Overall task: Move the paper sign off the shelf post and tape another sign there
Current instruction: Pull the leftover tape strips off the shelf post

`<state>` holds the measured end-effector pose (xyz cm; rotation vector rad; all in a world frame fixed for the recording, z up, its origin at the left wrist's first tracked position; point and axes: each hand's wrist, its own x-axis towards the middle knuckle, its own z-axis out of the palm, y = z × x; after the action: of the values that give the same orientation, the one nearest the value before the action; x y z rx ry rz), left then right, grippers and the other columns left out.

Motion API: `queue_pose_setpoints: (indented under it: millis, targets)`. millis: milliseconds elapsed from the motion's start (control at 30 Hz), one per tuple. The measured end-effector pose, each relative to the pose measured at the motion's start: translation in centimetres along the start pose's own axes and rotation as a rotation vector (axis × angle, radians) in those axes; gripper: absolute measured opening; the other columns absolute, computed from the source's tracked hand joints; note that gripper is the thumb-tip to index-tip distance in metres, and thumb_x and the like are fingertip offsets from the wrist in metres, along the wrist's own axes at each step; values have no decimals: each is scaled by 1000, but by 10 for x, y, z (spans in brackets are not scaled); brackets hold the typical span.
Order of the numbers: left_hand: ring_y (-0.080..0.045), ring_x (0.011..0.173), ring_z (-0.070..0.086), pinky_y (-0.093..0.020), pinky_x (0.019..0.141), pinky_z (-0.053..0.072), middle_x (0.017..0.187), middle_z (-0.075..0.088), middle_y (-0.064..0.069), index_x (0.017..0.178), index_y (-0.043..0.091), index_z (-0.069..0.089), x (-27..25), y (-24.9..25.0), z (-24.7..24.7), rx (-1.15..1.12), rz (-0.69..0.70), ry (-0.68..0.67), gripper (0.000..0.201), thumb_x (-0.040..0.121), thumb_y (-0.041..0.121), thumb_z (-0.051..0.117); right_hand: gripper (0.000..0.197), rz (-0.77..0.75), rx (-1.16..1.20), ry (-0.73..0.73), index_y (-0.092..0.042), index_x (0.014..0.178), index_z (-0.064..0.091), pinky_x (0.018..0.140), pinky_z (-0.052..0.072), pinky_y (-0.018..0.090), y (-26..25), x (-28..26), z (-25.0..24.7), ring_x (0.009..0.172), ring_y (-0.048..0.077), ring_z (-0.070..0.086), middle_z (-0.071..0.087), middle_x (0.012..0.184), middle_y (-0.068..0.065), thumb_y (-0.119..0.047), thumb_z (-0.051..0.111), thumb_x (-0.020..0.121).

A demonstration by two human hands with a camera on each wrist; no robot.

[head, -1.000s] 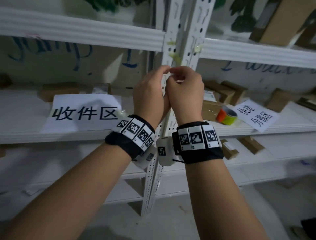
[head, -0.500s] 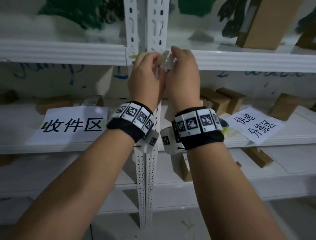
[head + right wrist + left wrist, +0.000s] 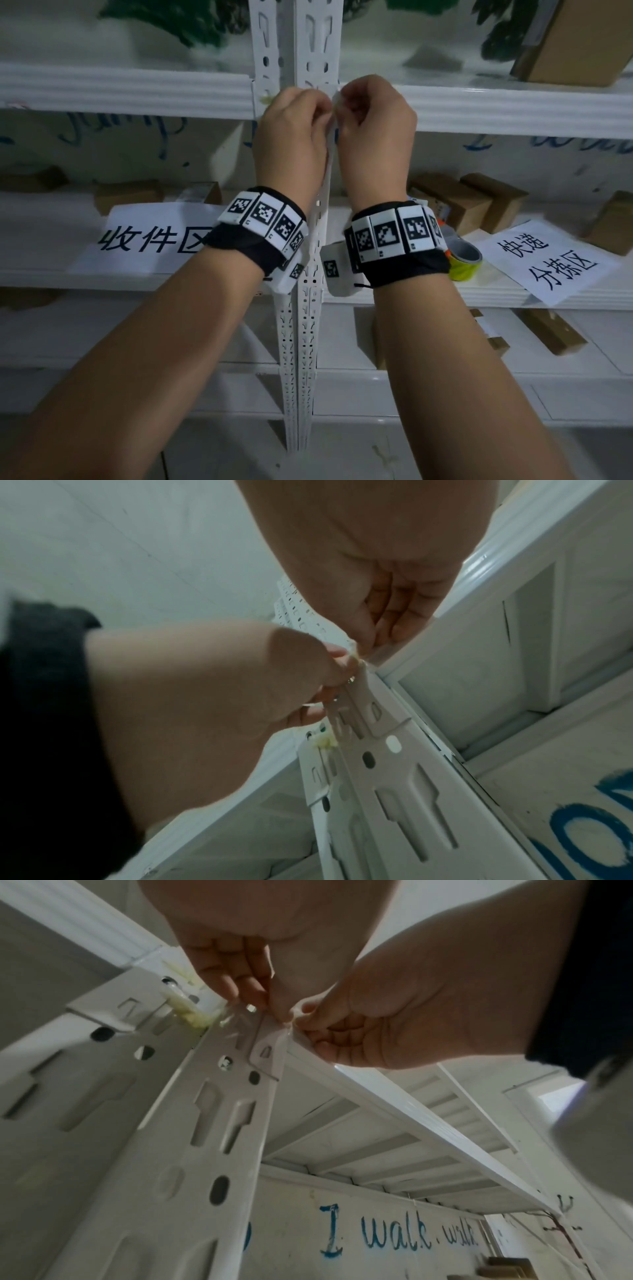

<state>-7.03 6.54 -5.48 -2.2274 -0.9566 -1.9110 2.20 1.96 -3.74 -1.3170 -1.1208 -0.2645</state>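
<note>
While both hands (image 3: pixel 335 137) pinch crinkled clear tape (image 3: pixel 236 1018), it clings to the slotted white metal post (image 3: pixel 192 1123).

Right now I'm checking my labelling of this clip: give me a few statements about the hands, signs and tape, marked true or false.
1. Both hands, left hand and right hand, pinch clear tape at the shelf post. True.
2. A paper sign is taped on the post. False: both signs lie on the shelf.
3. The yellow tape roll lies beside the right-hand sign. True.
4. The left hand holds the tape roll. False: the roll is on the shelf.
</note>
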Motion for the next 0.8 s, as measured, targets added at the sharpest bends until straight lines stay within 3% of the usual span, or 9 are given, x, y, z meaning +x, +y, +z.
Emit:
queue_pose_setpoints:
  millis: [100,167,233,300,333,433,600,700,800]
  targets:
    - [-27,88,67,-38,73,54,99,72,-6,100,15,79,3,13,-7,163,-11,-88,22,96,11,57,22,16,-37,-37,-13,107,76,87,60,30,1,-1,-2,94,14,70,75,101,0,-4,64,91]
    - [-28,85,64,-36,76,47,89,67,-2,91,19,75,-3,17,-10,339,4,-232,24,100,11,55,26,39,-46,-79,-12,107,76,89,59,29,2,-5,-5,96,14,69,74,102,0,0,61,90]
    - [-24,89,62,-41,92,48,88,64,2,85,23,68,-28,9,-5,517,9,-625,24,104,14,56,35,56,-44,-144,-12,115,75,94,57,27,3,-11,-10,104,14,67,72,110,0,7,56,92]
    - [-20,100,65,-44,106,51,109,72,4,103,28,73,-60,-10,-1,521,-102,-992,13,103,18,65,43,50,-58,-190,-12,125,72,100,56,28,4,-15,-13,113,15,66,70,120,2,11,53,93]
    - [-17,97,66,-43,104,54,112,73,5,107,31,73,-75,-20,-1,474,-148,-997,14,102,19,67,45,43,-67,-198,-11,128,72,102,56,29,4,-15,-14,115,16,65,69,123,3,11,53,94]
    - [-16,84,69,-37,83,62,99,72,7,100,28,74,-88,-35,-11,231,-199,-627,14,104,19,64,43,48,-66,-179,-11,124,74,100,58,31,2,-18,-11,110,16,67,70,120,4,10,54,93]
    - [-10,100,64,-10,91,49,113,68,2,111,13,77,-55,-31,-35,-101,-206,-292,23,102,0,60,35,105,-6,-237,-20,117,78,96,61,32,-6,-29,-8,102,7,70,76,109,-7,-1,59,95]
    - [-10,102,67,-19,94,56,117,69,2,111,14,77,-38,-36,-40,-169,-174,-194,20,102,4,63,35,102,-36,-381,-26,120,78,94,62,37,-13,-37,-3,104,10,71,76,114,-7,-12,59,94]
    - [-7,98,70,-29,92,60,111,74,5,108,18,79,-24,-38,-38,-240,-216,-155,15,100,10,69,31,97,-16,-349,-26,119,78,82,62,30,-19,-38,1,94,9,70,75,106,-8,-23,63,92]
